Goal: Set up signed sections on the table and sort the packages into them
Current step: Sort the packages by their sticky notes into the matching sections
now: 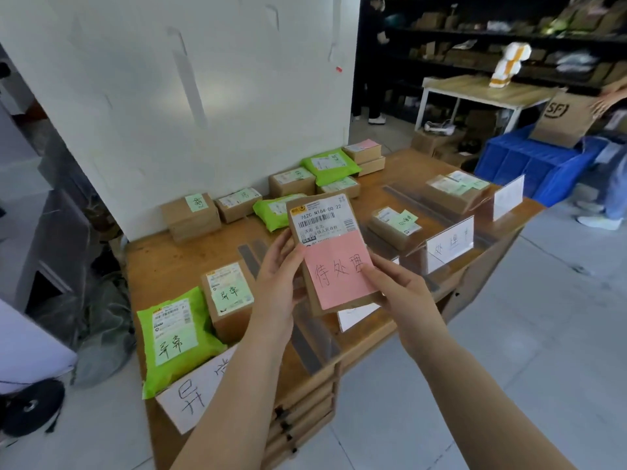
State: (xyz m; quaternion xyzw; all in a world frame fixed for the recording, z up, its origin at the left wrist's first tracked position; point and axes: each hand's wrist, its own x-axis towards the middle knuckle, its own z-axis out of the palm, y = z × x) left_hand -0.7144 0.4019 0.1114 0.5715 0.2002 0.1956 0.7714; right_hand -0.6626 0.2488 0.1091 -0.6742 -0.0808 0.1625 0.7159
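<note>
Spreading across the tabletop, sorted parcels crowd three signed sections; this pink-noted box, held up above the middle, could land in the wrong one. Left hand grips its edge, right hand cups the lower corner, thumb on the note.

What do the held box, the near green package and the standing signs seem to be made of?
Held box: brown cardboard, matte, with a paper label and a pink paper note. Green package: likely thin plastic film, slightly glossy and wrinkled. Standing sign: probably white paper in clear acrylic, judging by the transparent edges.
</note>
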